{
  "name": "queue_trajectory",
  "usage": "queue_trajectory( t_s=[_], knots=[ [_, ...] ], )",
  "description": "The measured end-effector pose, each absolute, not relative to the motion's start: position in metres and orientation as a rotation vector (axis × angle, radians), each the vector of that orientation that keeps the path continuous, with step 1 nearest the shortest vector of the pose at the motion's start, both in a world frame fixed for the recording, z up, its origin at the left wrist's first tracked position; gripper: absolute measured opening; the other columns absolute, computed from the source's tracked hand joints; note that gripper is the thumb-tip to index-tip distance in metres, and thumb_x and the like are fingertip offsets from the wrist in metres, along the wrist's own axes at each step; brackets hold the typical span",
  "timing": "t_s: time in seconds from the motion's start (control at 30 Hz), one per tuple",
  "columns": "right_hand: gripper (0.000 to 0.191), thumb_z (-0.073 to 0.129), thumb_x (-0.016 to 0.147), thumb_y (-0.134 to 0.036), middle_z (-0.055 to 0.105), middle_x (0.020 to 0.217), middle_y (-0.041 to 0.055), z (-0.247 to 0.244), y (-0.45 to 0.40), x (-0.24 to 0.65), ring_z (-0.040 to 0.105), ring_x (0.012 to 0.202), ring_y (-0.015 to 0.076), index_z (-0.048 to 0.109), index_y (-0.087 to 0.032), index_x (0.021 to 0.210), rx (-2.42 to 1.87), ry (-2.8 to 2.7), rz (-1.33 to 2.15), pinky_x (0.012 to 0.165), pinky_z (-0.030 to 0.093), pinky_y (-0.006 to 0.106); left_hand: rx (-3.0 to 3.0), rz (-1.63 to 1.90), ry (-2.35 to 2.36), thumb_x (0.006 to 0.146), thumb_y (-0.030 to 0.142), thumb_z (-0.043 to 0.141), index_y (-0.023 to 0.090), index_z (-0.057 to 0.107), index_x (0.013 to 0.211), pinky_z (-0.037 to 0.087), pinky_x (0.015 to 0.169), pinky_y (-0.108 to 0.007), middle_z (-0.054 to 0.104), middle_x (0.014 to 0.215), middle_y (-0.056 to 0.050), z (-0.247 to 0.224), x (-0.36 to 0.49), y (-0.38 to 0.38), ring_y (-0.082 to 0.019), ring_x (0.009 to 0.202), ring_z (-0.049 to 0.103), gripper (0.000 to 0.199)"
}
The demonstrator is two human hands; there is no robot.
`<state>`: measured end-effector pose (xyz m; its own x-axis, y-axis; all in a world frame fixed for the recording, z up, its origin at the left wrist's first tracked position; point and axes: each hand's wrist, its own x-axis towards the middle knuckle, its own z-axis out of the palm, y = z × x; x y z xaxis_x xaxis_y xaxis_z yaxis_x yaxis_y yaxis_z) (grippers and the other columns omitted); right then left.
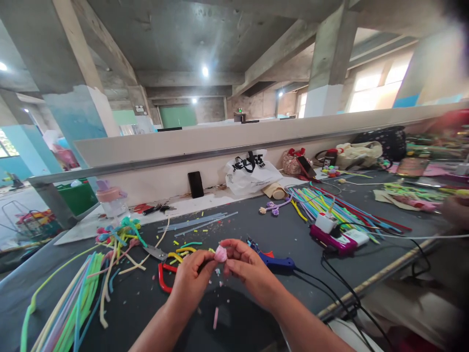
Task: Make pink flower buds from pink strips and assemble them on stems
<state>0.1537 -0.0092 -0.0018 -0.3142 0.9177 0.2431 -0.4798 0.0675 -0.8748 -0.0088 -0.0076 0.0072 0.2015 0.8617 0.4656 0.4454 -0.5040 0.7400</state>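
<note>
A small pink fuzzy ball-shaped piece (pixel 221 253) is held between my two hands above the dark table. On its left side, my left hand (pixel 194 276) pinches it with thumb and forefinger. My right hand (pixel 251 269) has its fingers curled against the other side of the piece. Just left of my hands lies a cutting tool (pixel 157 252) with a metal head and a red handle. Close behind my right hand rests a blue glue gun (pixel 276 263) with a cord. A short pink stick (pixel 216 318) and small scraps lie below the hands.
Bundles of coloured fuzzy stems lie at left (pixel 86 293) and right (pixel 315 203). Translucent glue sticks (pixel 198 222) lie ahead. A pink power strip (pixel 333 239) with cables sits right. A phone (pixel 195 184), a bottle (pixel 112 200) and a white bag (pixel 251 173) stand along the back.
</note>
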Motion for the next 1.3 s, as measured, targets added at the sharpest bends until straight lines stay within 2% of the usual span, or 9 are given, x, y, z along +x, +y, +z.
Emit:
queue_trajectory(
  t_s=[0.13,0.23,0.4,0.53,0.6,0.77,0.93,1.07,1.3],
  knots=[
    [0.025,0.072,0.070,-0.026,0.063,0.077,-0.0010,-0.002,-0.008,0.152,0.055,0.063,0.0095,0.062,-0.018,0.092,-0.563,-1.223,1.448,0.059,0.044,0.022,2.004,1.244,1.171,0.079,0.030,0.058,0.020,0.067,0.075,0.042,0.064,-0.024,0.065,0.072,-0.002,0.006,-0.011,-0.010,-0.017,0.070,0.058,0.014],
    [0.021,0.070,0.072,-0.026,0.063,0.075,-0.0015,-0.002,-0.007,0.156,0.054,0.060,0.0085,0.063,-0.018,0.090,-0.554,-1.294,1.417,0.060,0.043,0.023,1.843,1.161,1.103,0.080,0.036,0.055,0.018,0.066,0.082,0.041,0.055,-0.022,0.062,0.070,-0.002,0.005,-0.013,-0.011,-0.014,0.062,0.055,0.021],
    [0.019,0.068,0.074,-0.026,0.063,0.074,-0.0017,0.004,-0.009,0.164,0.052,0.058,0.0073,0.065,-0.018,0.091,-0.526,-1.382,1.394,0.058,0.040,0.021,1.376,0.977,0.930,0.076,0.048,0.058,0.016,0.059,0.080,0.027,0.033,-0.015,0.053,0.056,0.004,-0.001,-0.012,-0.009,-0.005,0.038,0.039,0.033],
    [0.019,0.070,0.072,-0.028,0.064,0.072,-0.0011,0.008,-0.011,0.163,0.051,0.056,0.0076,0.067,-0.017,0.087,-0.560,-1.403,1.364,0.054,0.038,0.020,1.259,0.868,0.819,0.075,0.051,0.058,0.015,0.057,0.074,0.019,0.027,-0.013,0.047,0.045,0.007,-0.002,-0.009,-0.011,-0.002,0.029,0.029,0.036],
    [0.019,0.070,0.072,-0.030,0.063,0.070,-0.0014,0.008,-0.012,0.161,0.050,0.055,0.0076,0.067,-0.017,0.085,-0.569,-1.410,1.357,0.053,0.038,0.021,1.229,0.849,0.798,0.075,0.048,0.060,0.015,0.057,0.074,0.019,0.027,-0.013,0.047,0.045,0.007,-0.002,-0.008,-0.012,-0.002,0.029,0.029,0.033],
    [0.026,0.068,0.073,-0.030,0.056,0.066,-0.0045,0.002,-0.011,0.159,0.048,0.053,0.0075,0.063,-0.020,0.097,-0.614,-1.308,1.252,0.052,0.039,0.021,1.122,0.983,0.838,0.067,0.042,0.071,0.015,0.060,0.073,0.022,0.034,-0.014,0.053,0.054,0.005,-0.004,-0.007,-0.010,-0.001,0.035,0.032,0.029],
    [0.005,0.061,0.079,-0.023,0.058,0.067,-0.0006,0.000,-0.015,0.161,0.052,0.058,0.0117,0.064,-0.020,0.079,-0.809,-1.394,0.681,0.055,0.042,0.024,1.066,1.128,0.837,0.059,0.038,0.078,0.015,0.063,0.068,0.028,0.042,-0.015,0.050,0.051,0.006,-0.009,-0.006,-0.008,-0.003,0.043,0.037,0.029],
    [0.011,0.056,0.081,-0.013,0.062,0.078,0.0034,0.004,-0.027,0.162,0.058,0.075,0.0162,0.063,-0.021,0.084,-0.681,-1.582,0.306,0.071,0.046,0.029,1.073,1.171,0.825,0.058,0.036,0.079,0.014,0.059,0.058,0.027,0.043,-0.015,0.053,0.050,0.004,-0.011,-0.006,-0.008,-0.004,0.045,0.039,0.030],
    [0.019,0.056,0.081,-0.009,0.064,0.082,0.0047,0.010,-0.039,0.159,0.059,0.080,0.0165,0.063,-0.021,0.094,-0.652,-1.727,0.088,0.075,0.046,0.030,1.056,1.140,0.835,0.057,0.034,0.080,0.014,0.061,0.059,0.026,0.043,-0.015,0.057,0.051,0.003,-0.010,-0.006,-0.012,-0.004,0.044,0.040,0.027]
  ],
)
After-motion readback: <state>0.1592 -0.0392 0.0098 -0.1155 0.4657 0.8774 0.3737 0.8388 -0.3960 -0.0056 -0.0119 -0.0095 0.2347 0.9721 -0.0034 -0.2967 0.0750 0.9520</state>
